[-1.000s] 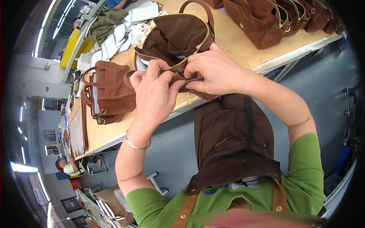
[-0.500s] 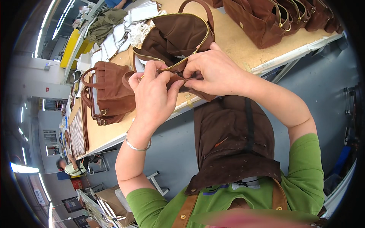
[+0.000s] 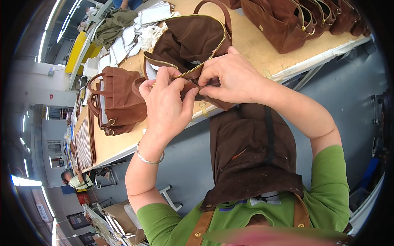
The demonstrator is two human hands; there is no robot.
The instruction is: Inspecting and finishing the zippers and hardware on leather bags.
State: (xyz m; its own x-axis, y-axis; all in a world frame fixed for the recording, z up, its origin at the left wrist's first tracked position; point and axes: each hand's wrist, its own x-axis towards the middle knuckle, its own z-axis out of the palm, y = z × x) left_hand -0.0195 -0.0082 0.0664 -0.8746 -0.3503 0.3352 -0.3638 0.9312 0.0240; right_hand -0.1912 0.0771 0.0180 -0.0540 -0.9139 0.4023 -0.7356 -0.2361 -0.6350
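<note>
a tan worktop (image 3: 119,143) with a pale front edge slants across the room, a metal leg (image 3: 308,78) showing beneath its right part. the floor (image 3: 340,98) is smooth and grey-blue, with a pale metal frame (image 3: 167,199) standing on it below the worktop's left end. at the far left, strip lights (image 3: 26,181) glow white in broken lines, curving with the lens. a pale wall (image 3: 57,84) stands there, near a bright yellow panel (image 3: 76,53). the deeper background is small and hard to make out.

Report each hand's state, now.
Left hand: closed, pinching the near edge of the open brown bag.
Right hand: closed, pinching that same near edge.
</note>
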